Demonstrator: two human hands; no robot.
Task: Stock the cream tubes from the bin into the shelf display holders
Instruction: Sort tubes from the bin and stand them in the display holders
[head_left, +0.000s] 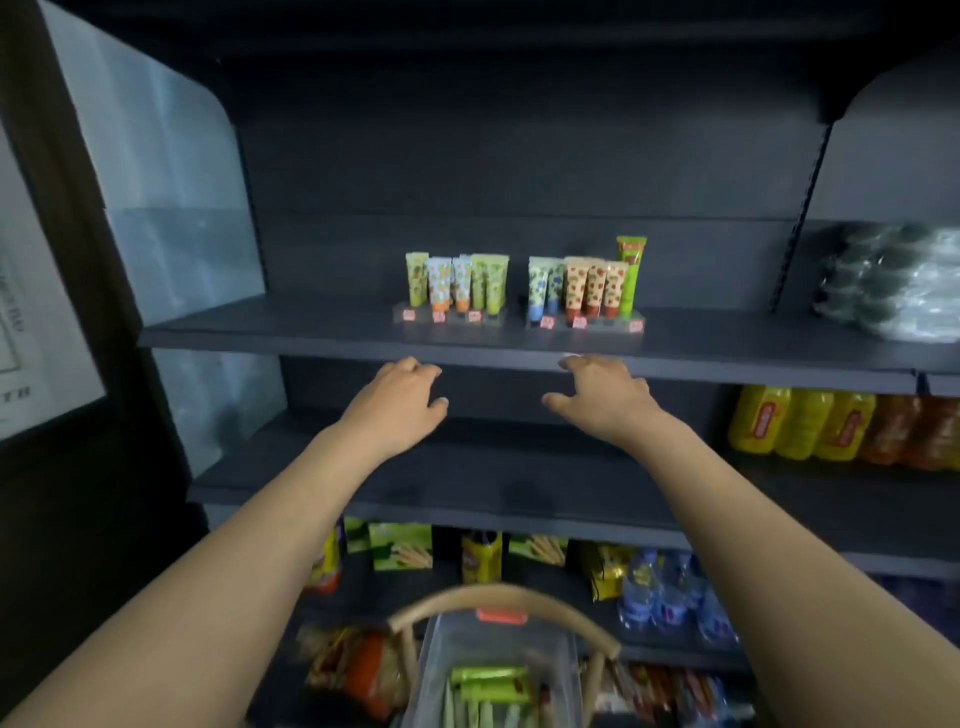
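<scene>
Two clear display holders stand on the dark upper shelf (291, 332). The left holder (449, 315) carries several green, blue and orange tubes. The right holder (584, 322) carries several blue, red-capped and green tubes, with one taller green tube (630, 275) at its right end. My left hand (402, 402) and my right hand (605, 392) hover just below the shelf's front edge, fingers relaxed, holding nothing. At the bottom a clear bin (493, 670) with several green tubes (488, 680) sits in front of me.
A curved wooden handle (498, 597) arches over the bin. Yellow and orange drink bottles (831, 423) fill the right of the middle shelf. Snack packs (400, 545) and water bottles (670, 592) sit lower down. Wrapped goods (893, 280) lie at the upper right.
</scene>
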